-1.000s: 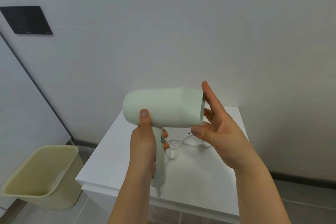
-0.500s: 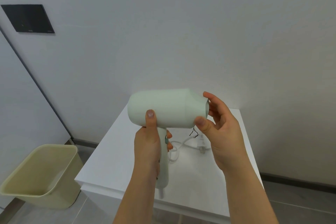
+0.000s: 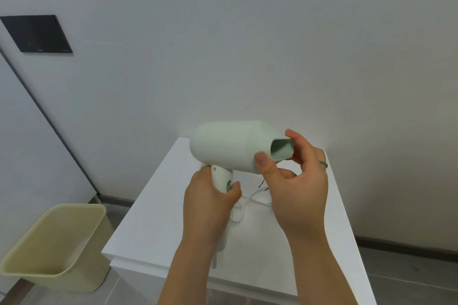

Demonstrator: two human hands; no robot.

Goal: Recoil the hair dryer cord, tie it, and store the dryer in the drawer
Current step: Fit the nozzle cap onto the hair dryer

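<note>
I hold a pale green hair dryer point(image 3: 228, 148) up over a white cabinet top point(image 3: 153, 225). My left hand point(image 3: 208, 208) grips its handle just below the barrel. My right hand point(image 3: 297, 186) grips the nozzle end, thumb on the near side and fingers round the far rim of the opening. The white cord point(image 3: 244, 205) trails from the handle's lower end and lies in loose loops on the cabinet between my hands; its plug is mostly hidden behind my right hand. A thin black tie point(image 3: 262, 183) shows just under the nozzle. No drawer front is visible.
A beige waste bin point(image 3: 57, 247) stands on the floor to the left of the cabinet. A white wall is close behind the cabinet, with a black panel point(image 3: 37, 33) high on the left. Grey floor lies on both sides.
My right hand has closed round the nozzle, which now turns toward me. My left thumb has left the barrel and the hand sits lower on the handle.
</note>
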